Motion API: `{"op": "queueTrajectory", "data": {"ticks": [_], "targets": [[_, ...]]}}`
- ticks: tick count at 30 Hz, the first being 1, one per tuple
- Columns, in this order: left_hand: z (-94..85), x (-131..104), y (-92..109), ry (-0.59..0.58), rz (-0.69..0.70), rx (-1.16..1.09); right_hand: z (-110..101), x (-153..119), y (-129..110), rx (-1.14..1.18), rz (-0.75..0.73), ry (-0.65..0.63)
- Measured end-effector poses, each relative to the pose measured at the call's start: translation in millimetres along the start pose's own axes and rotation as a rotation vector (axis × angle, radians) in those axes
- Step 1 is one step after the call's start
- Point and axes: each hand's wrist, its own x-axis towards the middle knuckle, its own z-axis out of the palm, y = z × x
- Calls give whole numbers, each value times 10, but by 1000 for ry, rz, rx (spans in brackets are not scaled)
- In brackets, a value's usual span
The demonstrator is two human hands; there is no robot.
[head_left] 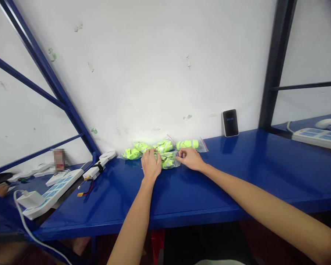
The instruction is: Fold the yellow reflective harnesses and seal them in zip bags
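A clear zip-lock bag [168,160] with folded neon-yellow fabric and silvery strips lies nearest me on the blue tabletop. My left hand [151,163] is over its left part, fingers bent down around it. At the bag's right end, my right hand [191,159] pinches the clear plastic edge between thumb and fingers. Directly behind lie more bags of the same neon fabric: one bag [131,153] to the left, another bag [165,145] in the middle and a third bag [188,144] with a red-edged seal at the right. My left hand hides part of the nearest bag.
A phone-like device [230,123] with a lit clock leans on the wall at the back right. To the left lie a white device [95,170] with loose wires and a power strip [55,193]. Blue frame posts [52,73] rise at the left.
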Motion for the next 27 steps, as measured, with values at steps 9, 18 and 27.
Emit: {"op": "queueTrajectory", "data": {"ticks": [9,18,27], "targets": [[104,-26,-213,-281,-265,36,68,-8,47,73,-143,-140],[73,13,-281,-281,-90,-72,1,-54,55,-165,-273,-378],[112,57,-398,-329,-56,-203,-133,-45,-39,-265,-401,-335]]}}
